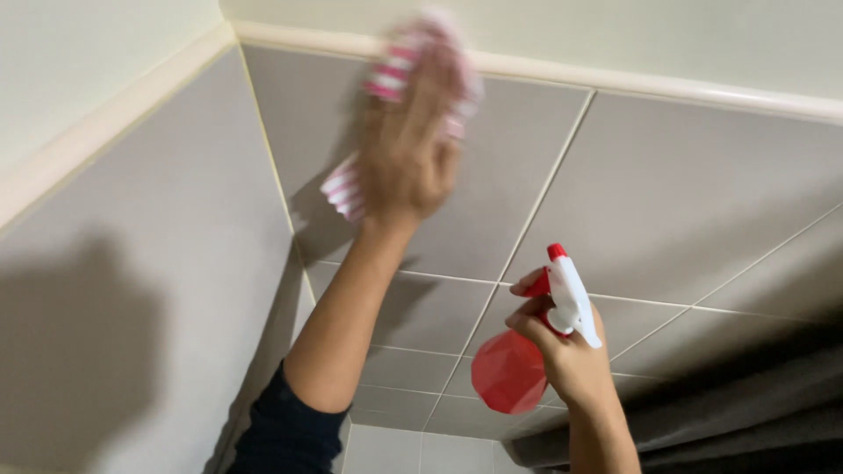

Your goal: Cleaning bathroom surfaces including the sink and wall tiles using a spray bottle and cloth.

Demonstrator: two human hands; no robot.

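Up high, your left hand (413, 145) presses the pink-striped cloth (386, 83) flat on the grey wall tile (702, 184); your right hand (566, 351) grips the red spray bottle (509, 373) lower right.

The cloth (413, 96) under your left hand (408, 149) is striped pink and white, blurred. Below and right of it, the spray bottle (514, 369) in your right hand (566, 347) has a translucent red body, a white trigger head (572, 303) and a red nozzle tip (556, 252). Around the cloth, the wall tiles (685, 193) are plain grey with pale grout lines. Above the cloth runs a cream trim strip (667, 86), with off-white wall beyond. Your left sleeve (285, 434), far below the cloth, is dark navy.
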